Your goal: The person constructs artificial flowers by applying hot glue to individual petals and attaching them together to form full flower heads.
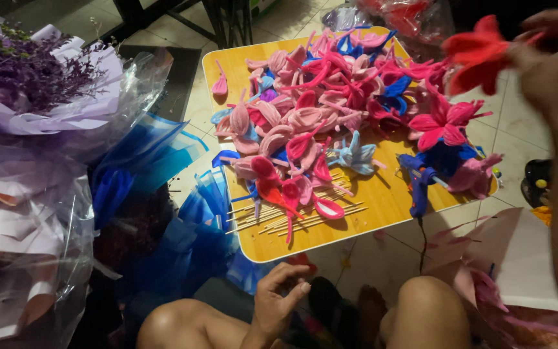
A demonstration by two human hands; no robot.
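– Where's the right hand (553, 68)?

– Upper right of the frame, pinching a red pipe-cleaner flower (476, 55) above the tiled floor (524, 139).

– And the left hand (278, 304)?

– Bottom centre, fingers loosely curled, grasping nothing, just below the yellow tray (369, 207).

– What's on the tray?

– Pink, red and blue petals (330, 97), wooden skewers (285, 220), a blue glue gun (421, 187). A wrapped purple bouquet (33, 84) lies upper left.
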